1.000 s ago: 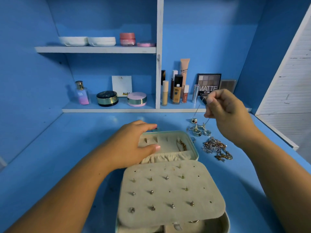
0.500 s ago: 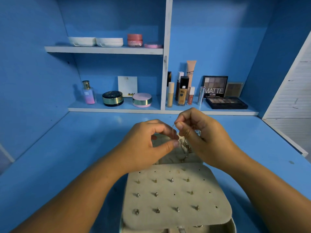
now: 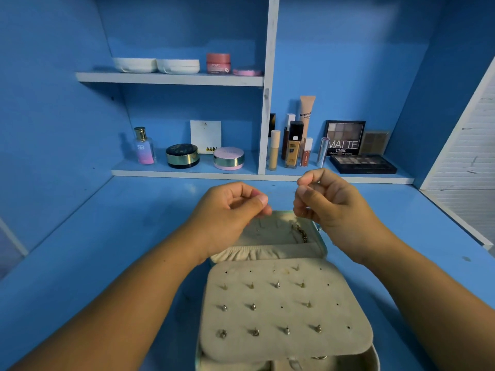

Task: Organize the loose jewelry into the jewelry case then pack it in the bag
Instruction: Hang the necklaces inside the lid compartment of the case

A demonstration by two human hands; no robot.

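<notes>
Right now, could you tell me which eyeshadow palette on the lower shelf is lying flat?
The black palette in front lies flat; the MATTE palette and the small brown palette stand upright behind it.

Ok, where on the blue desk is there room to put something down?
The widest bare patch is the desk left of the jewelry case, out to the side wall. A bare strip runs beyond the left hand and right hand, up to the lower shelf. That shelf is crowded with bottles and palettes. The desk under the right hand is hidden.
</notes>
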